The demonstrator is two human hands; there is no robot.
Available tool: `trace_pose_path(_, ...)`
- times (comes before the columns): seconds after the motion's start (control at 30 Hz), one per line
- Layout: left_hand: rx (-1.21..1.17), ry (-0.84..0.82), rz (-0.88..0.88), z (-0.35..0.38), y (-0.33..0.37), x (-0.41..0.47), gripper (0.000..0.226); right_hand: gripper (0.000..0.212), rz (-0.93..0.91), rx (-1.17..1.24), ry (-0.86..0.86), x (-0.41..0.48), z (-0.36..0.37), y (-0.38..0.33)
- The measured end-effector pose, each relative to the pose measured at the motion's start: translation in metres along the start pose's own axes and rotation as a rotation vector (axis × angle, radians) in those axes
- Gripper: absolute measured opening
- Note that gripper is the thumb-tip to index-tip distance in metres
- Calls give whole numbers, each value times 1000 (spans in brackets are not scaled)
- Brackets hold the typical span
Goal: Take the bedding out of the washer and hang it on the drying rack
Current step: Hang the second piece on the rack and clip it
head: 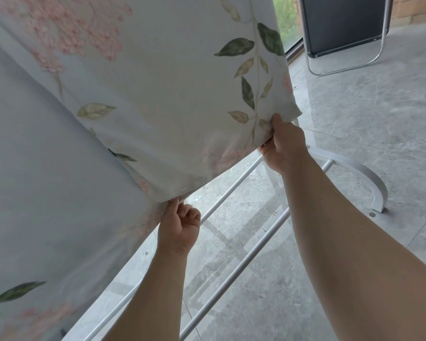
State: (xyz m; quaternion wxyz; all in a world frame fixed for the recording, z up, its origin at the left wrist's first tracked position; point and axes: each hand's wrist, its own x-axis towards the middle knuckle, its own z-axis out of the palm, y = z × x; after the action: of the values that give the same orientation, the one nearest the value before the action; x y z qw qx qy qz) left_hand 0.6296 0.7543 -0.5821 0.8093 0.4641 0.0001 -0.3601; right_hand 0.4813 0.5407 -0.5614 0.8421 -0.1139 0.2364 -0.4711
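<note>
A pale blue sheet of bedding point(138, 99), printed with pink blossoms and green leaves, hangs across the left and upper view and hides the top of the drying rack. My left hand point(180, 227) pinches its lower hem from below. My right hand point(284, 146) grips the sheet's right corner, thumb on top of the fabric. Between my forearms run the white lower bars of the drying rack point(234, 185), and its curved foot point(376, 185) stands on the floor to the right.
Grey marble-patterned floor tiles point(369, 114) spread to the right. A folded black chair with a chrome tube frame point(342, 25) leans at the top right beside a glass door and a brick wall.
</note>
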Motion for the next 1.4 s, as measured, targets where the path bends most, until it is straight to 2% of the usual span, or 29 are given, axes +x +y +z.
trace_pose_path(0.23,33,126,12,11,6,10,10,17,-84,-65,28,0,2,6)
trace_pose_path(0.47,2,158,8,17,11,17,25,15,-98,-87,88,-10,7,7)
trace_pose_path(0.53,18,156,-24,18,8,17,22,15,-99,-121,107,-15,8,2)
trace_pose_path(0.63,93,117,-82,26,2,10,5,13,-82,-319,146,-20,6,-7)
trace_pose_path(0.67,131,109,-110,30,-1,5,12,16,-84,-431,171,-20,7,-11)
trace_pose_path(0.73,187,114,-194,41,-12,-4,26,36,-91,-685,262,-22,10,-21)
trace_pose_path(0.83,294,180,-343,62,-30,-19,22,42,-150,-952,360,-32,16,-36)
trace_pose_path(0.9,368,205,-407,81,-40,-24,20,43,-221,-1023,351,-41,19,-48)
trace_pose_path(1.03,473,105,-497,128,-46,-40,12,49,-335,-1100,274,-61,22,-67)
trace_pose_path(1.07,506,76,-516,142,-45,-46,12,45,-366,-1114,247,-70,29,-73)
trace_pose_path(1.13,570,13,-554,170,-31,-64,14,19,-427,-1110,216,-88,48,-83)
trace_pose_path(1.27,701,-69,-638,238,22,-114,12,40,-452,-1092,225,-136,111,-125)
trace_pose_path(1.4,828,-123,-687,317,116,-180,10,40,-450,-1086,272,-193,220,-201)
